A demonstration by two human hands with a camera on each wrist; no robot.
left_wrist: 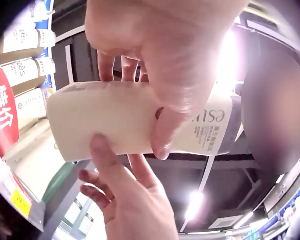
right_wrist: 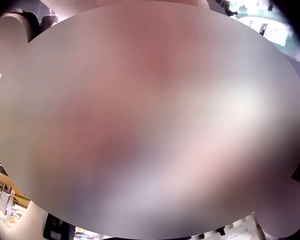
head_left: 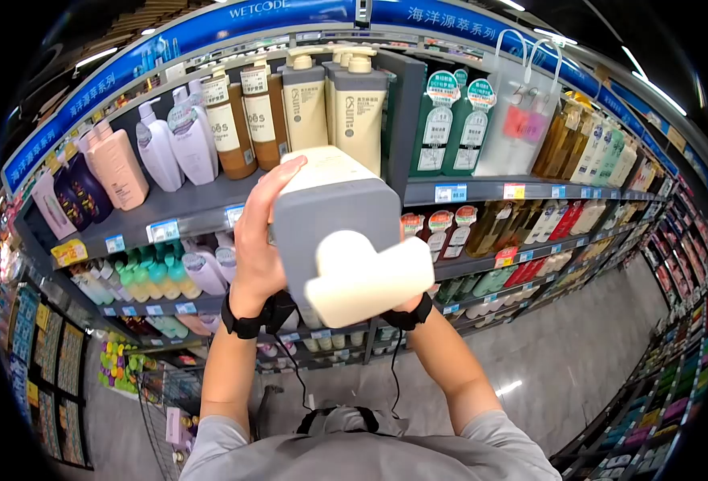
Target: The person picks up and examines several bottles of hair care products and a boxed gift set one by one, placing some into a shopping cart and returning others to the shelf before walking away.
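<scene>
Both hands hold a large cream pump bottle before the upper shelf, its grey shoulder and blurred cream pump tilted towards the head camera. The left hand grips its left side; the left wrist view shows that hand with its thumb across the lettered face of the bottle and fingers behind. From the other side the right hand lays its thumb on the cream face, a finger at the edge. In the head view the pump mostly hides the right hand. A blur covers most of the right wrist view.
Similar cream-and-grey bottles stand on the upper shelf, beside brown bottles and a dark divider. Green bottles and a clear bag are to the right. A wire cart is at the lower left.
</scene>
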